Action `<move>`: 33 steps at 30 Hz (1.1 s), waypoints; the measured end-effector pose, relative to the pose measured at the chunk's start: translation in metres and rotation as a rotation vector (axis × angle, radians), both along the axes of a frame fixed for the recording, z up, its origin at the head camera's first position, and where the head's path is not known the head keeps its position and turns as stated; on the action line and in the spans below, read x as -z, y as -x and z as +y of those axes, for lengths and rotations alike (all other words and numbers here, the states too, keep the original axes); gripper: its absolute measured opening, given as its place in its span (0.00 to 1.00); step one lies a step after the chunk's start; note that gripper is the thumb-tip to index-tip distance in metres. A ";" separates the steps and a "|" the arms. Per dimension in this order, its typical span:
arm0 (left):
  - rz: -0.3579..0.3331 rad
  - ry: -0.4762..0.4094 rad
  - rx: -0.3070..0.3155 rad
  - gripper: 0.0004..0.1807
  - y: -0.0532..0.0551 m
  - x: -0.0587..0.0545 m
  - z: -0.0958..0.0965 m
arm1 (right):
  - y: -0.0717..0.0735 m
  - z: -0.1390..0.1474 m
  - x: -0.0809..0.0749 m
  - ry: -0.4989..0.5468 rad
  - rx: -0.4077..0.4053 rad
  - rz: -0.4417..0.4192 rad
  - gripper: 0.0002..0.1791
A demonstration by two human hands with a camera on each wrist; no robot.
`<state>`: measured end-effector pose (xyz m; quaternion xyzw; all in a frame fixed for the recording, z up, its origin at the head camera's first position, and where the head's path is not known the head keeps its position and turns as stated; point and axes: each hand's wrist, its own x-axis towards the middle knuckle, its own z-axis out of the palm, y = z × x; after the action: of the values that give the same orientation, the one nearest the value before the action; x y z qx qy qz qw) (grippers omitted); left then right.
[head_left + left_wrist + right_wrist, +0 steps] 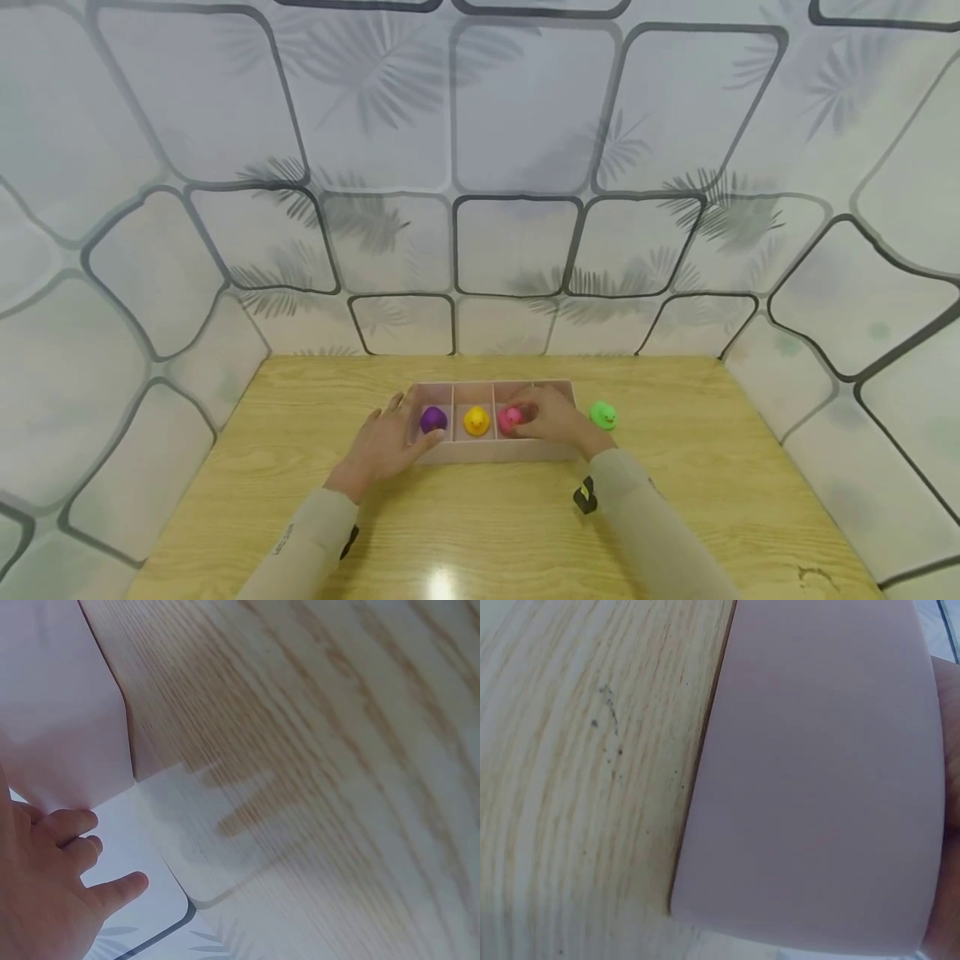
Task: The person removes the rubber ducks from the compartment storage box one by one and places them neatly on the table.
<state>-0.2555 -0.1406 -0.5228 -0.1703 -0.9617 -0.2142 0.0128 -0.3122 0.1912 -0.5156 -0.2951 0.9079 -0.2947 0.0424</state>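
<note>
A long pink box [495,452] with several compartments stands on the table. In its leftmost compartment is a purple rubber duck [432,419], and beside that a yellow rubber duck [476,422]. My right hand [553,417] reaches over the front wall and pinches a pink rubber duck [511,418] in the third compartment; the hand partly covers the rightmost one. At the box's left end rests my left hand [384,440], fingers extended along the side and thumb over the front corner. The left wrist view shows its fingers [71,825] right at the box wall.
A green rubber duck [603,415] lies on the wooden table [480,525], just right of the box. Patterned light panels [517,250] rise behind the table and on both sides. In the right wrist view the box's front wall [810,780] hides most of the right hand.
</note>
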 end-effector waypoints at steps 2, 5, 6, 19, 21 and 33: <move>-0.004 -0.001 0.000 0.55 0.000 -0.001 0.001 | 0.000 0.001 -0.002 -0.009 -0.010 0.023 0.19; -0.001 0.004 0.001 0.55 0.000 -0.002 0.001 | -0.001 0.002 -0.008 0.004 -0.019 0.037 0.19; 0.000 0.007 0.002 0.55 0.000 -0.002 0.001 | -0.002 0.003 -0.011 0.011 -0.023 0.032 0.19; 0.007 0.001 0.003 0.55 -0.002 -0.004 0.001 | -0.009 0.013 -0.039 0.010 -0.010 -0.067 0.21; 0.007 -0.002 0.004 0.54 -0.002 -0.004 0.002 | -0.011 0.015 -0.040 0.013 -0.005 -0.049 0.20; -0.010 -0.013 0.003 0.56 0.000 -0.001 0.001 | -0.019 0.023 -0.052 0.065 0.055 -0.006 0.22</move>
<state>-0.2557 -0.1399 -0.5222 -0.1707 -0.9602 -0.2212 0.0087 -0.2932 0.2143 -0.4631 -0.2702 0.9055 -0.3262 0.0272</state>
